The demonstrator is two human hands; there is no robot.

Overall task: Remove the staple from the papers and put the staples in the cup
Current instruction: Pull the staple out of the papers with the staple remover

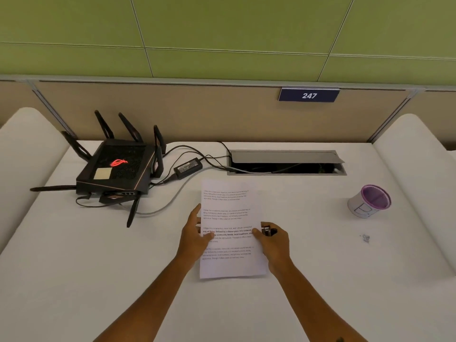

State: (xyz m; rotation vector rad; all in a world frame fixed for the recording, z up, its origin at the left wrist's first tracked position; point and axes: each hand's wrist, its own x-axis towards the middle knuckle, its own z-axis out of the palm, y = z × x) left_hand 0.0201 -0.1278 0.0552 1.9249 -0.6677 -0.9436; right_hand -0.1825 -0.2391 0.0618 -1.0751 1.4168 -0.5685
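White printed papers [229,218] lie flat in the middle of the white desk [98,255]. My left hand [195,233] rests on their left edge, fingers spread, thumb pressing the sheet. At the right edge, my right hand [274,240] grips a small black and metal staple remover [269,230], and its thumb touches the paper. The staple itself is too small to make out. A white paper cup [369,201] with a purple rim and inside stands far right, apart from both hands.
A black router [116,166] with several antennas sits at the back left, with a power brick [188,166] and cables beside it. An open cable hatch [286,161] lies behind the papers. Small grey bits [365,237] lie near the cup.
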